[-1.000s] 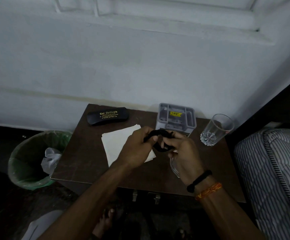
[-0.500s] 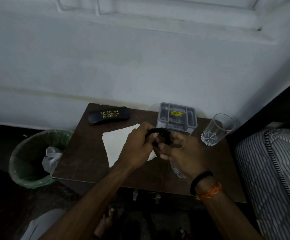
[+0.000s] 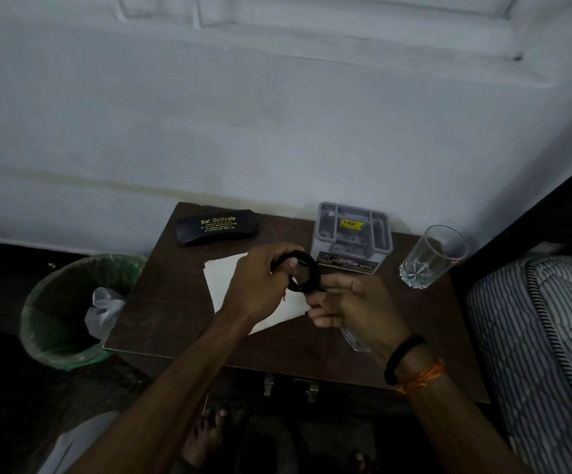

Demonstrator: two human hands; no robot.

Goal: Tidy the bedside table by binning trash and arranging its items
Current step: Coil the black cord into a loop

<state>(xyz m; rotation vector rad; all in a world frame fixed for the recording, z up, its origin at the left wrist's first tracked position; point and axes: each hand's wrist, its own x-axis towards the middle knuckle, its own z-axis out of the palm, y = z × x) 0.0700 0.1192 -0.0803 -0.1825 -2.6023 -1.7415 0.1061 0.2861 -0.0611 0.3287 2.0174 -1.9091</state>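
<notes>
1. Both our hands work over the middle of the bedside table (image 3: pixel 134 323). Our left hand (image 3: pixel 257 289) is curled with thumb and fingers pinching the top of a black cable (image 3: pixel 306 273), and our right hand (image 3: pixel 356 306) pinches the lower side of the same coil, its other fingers loosely bent.
2. A second ago the cable was a loose dark bunch between the hands; now it reads as a neat ring of several turns, so we judge the winding to be nearly finished and the cable almost ready to be put away.
3. Under our right palm lies a clear, glassy item (image 3: pixel 354 338) on the table; we cannot tell what it is.
4. Beneath the hands sits a white paper sheet (image 3: pixel 229 278), flat and not yet dealt with.
5. To the left, off the table edge, the green-lined bin (image 3: pixel 62 302) already holds a crumpled white bag (image 3: pixel 103 311), which suggests the trash step is partly done.
6. Farther back stand the grey organiser (image 3: pixel 352 234), the likeliest home for the coil in our judgement, an empty drinking glass (image 3: pixel 431 258) to its right, and a black spectacle case (image 3: pixel 216 227) near the wall.
</notes>
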